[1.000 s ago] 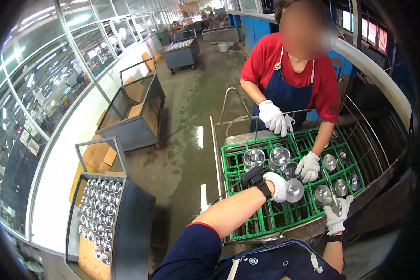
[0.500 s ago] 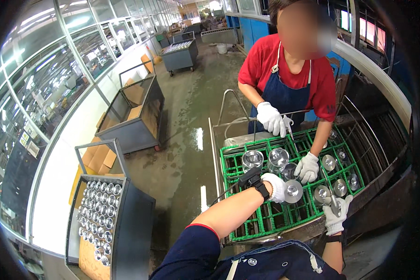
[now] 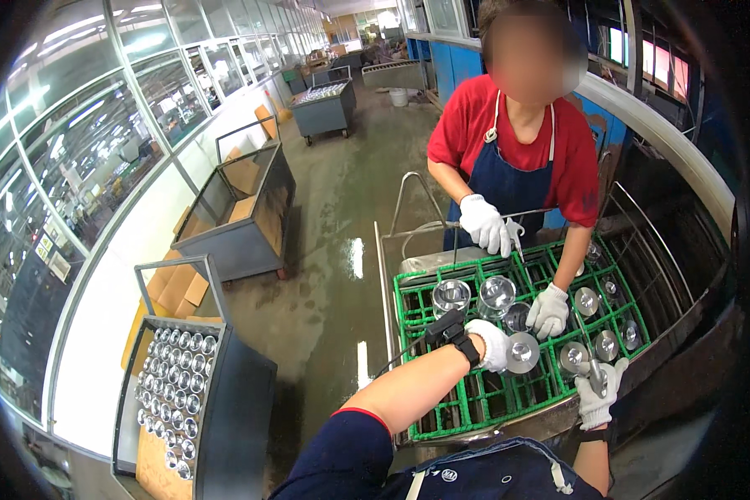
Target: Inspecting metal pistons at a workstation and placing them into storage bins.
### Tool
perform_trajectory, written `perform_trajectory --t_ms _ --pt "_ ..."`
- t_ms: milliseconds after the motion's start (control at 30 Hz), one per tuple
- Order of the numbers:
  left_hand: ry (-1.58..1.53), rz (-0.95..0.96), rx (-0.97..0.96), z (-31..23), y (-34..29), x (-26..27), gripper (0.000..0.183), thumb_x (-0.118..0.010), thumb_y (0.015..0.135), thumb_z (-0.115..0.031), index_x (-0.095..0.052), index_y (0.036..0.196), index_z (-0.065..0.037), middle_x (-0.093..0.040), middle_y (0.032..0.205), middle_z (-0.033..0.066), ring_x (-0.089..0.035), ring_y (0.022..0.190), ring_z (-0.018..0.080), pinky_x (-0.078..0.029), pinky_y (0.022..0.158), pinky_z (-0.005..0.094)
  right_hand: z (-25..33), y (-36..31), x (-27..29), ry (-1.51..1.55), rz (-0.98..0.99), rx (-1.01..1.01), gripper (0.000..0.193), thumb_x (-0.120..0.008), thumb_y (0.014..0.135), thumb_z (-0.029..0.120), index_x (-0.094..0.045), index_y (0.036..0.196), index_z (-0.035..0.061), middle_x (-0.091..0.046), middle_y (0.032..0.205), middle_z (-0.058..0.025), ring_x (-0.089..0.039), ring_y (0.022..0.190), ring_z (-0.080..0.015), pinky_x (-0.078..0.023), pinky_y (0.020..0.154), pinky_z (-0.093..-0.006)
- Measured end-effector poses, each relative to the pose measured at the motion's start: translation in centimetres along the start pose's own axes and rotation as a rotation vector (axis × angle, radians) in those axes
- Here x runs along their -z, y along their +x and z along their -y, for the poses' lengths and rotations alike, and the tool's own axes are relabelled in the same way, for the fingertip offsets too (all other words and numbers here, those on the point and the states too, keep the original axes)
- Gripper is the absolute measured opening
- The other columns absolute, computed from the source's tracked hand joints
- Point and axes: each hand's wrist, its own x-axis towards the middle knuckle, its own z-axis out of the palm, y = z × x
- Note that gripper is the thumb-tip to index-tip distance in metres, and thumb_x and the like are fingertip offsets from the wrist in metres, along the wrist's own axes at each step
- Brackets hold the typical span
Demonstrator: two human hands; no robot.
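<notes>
My left hand (image 3: 492,345), in a white knit glove, grips a clear round glass (image 3: 522,353) whose flat round end faces up over the green wire rack (image 3: 429,432). At the rack's near right edge, my gloved right hand (image 3: 598,402) is closed around a grey air blow gun (image 3: 597,379), its thin nozzle pointing up among the glasses. More round glasses stand in the compartments, including a wide one (image 3: 452,297) at the far left and several smaller ones (image 3: 607,345) on the right. A dark glass (image 3: 517,317) is partly hidden behind my left hand.
Across the rack, a person in a red shirt and blue apron (image 3: 508,183) holds a similar blow gun (image 3: 517,232) and reaches in with a gloved hand (image 3: 548,310). A cart of glasses (image 3: 242,400), another cart (image 3: 233,237) and wet floor (image 3: 321,317) lie left.
The view has shifted slightly. My hands keep hold of the glass and the blow gun, almost in place over the rack. The other person's head has moved a little left.
</notes>
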Motion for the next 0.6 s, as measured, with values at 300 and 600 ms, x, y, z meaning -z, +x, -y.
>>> perform_trajectory --t_ms 300,600 --pt "0.017 -0.027 -0.028 0.3 -0.4 0.4 0.032 -0.058 0.077 -0.034 -0.075 0.094 -0.013 -0.073 0.086 0.0114 -0.07 0.078 0.033 -0.054 0.064 0.0453 2.7 0.7 0.7 -0.179 -0.026 0.167 0.018 -0.072 0.062 0.001 -0.066 0.075 0.0111 -0.061 0.073 -0.0032 -0.06 0.084 -0.027 -0.019 0.12 -0.052" --pt "0.015 -0.049 -0.042 0.3 0.2 -0.4 0.034 -0.057 0.079 -0.037 -0.074 0.096 -0.013 -0.073 0.092 0.0125 -0.07 0.084 0.0349 -0.054 0.067 0.0468 -1.3 0.5 -0.3 0.074 0.003 0.086 0.068 -0.029 0.102 0.06 -0.056 0.067 0.0081 -0.062 0.066 -0.0122 -0.054 0.057 -0.0258 -0.045 0.05 -0.0392"
